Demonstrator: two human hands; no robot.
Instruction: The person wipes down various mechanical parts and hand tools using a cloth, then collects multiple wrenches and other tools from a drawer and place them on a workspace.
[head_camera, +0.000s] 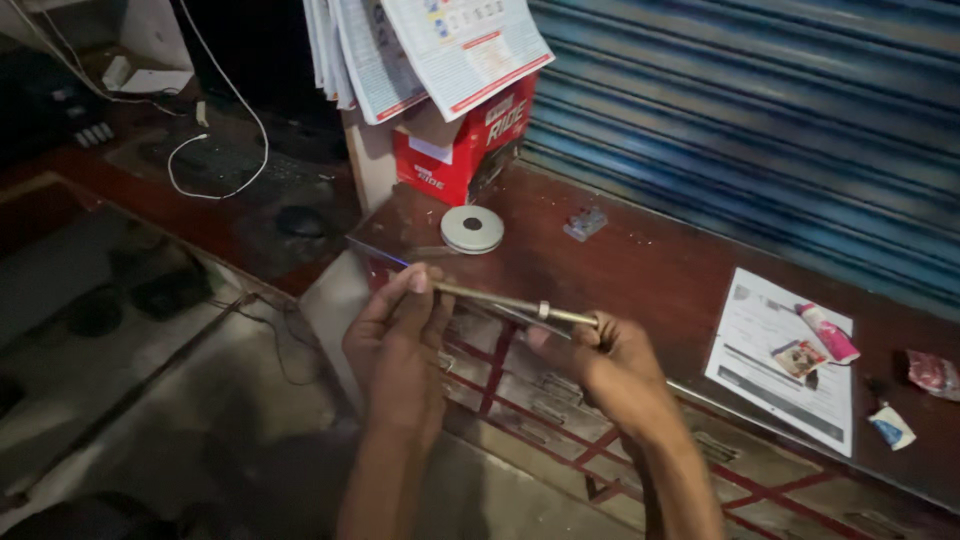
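Observation:
A thin metal rod (500, 300) with a small nut partway along it is held level between my two hands, above the front edge of a dark wooden counter (660, 270). My left hand (395, 335) pinches the rod's left end with thumb and fingers. My right hand (600, 360) grips the right end. Behind the rod, a flat round grey disc (472, 229) with a centre hole lies on the counter.
A red cardboard box (460, 150) and hanging printed sheets (430, 50) stand at the back. A paper sheet (785, 365), a pink tube (828, 332) and small wrappers (930, 372) lie at the right. A blue roller shutter (760, 110) runs behind. White cable (215, 150) trails at left.

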